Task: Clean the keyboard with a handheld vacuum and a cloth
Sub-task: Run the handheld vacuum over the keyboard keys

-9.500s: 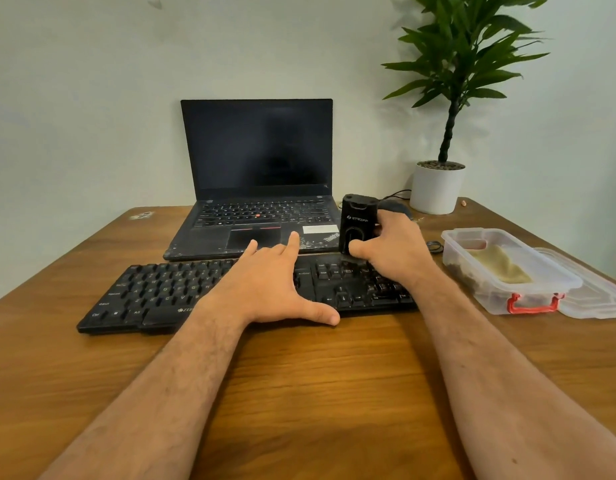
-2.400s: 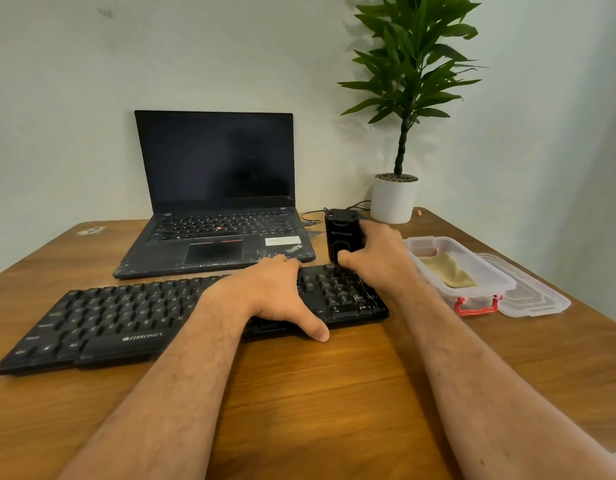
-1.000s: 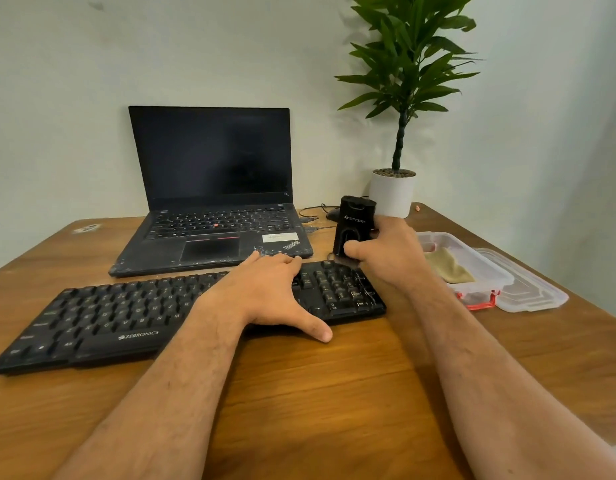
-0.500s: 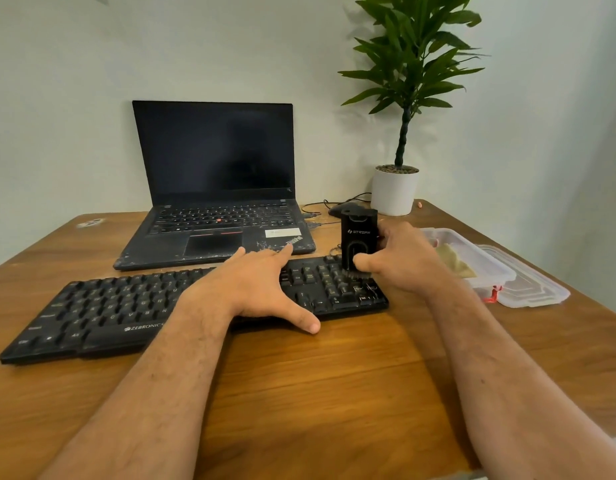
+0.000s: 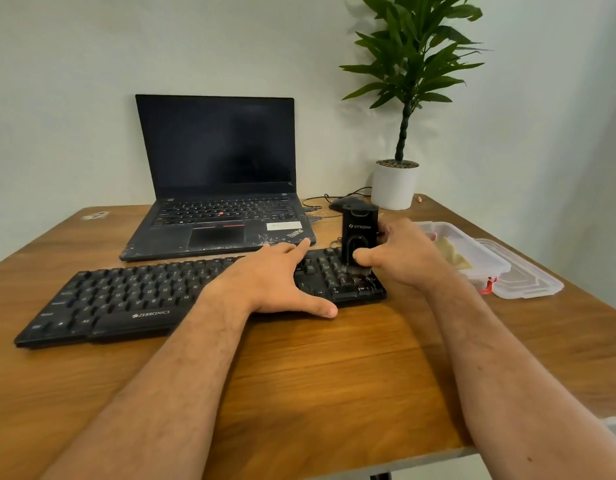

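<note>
A black keyboard (image 5: 126,299) lies across the wooden table (image 5: 334,375) in front of me. My left hand (image 5: 272,282) rests flat on its middle-right part, fingers straight and thumb stretched along the front edge. My right hand (image 5: 403,254) grips a small black handheld vacuum (image 5: 358,233) standing upright, its brush end down on the number-pad keys at the keyboard's right end. A beige cloth (image 5: 452,254) lies inside an open clear plastic box (image 5: 486,258), partly hidden behind my right hand.
An open black laptop (image 5: 216,188) stands just behind the keyboard. A potted plant (image 5: 396,181), a mouse (image 5: 344,202) and cables sit at the back right. The box's clear lid (image 5: 528,282) lies right of the box, near the table's right edge.
The vacuum has shifted slightly toward me across the number pad with my right hand over the last second. My left hand stays flat on the keyboard.
</note>
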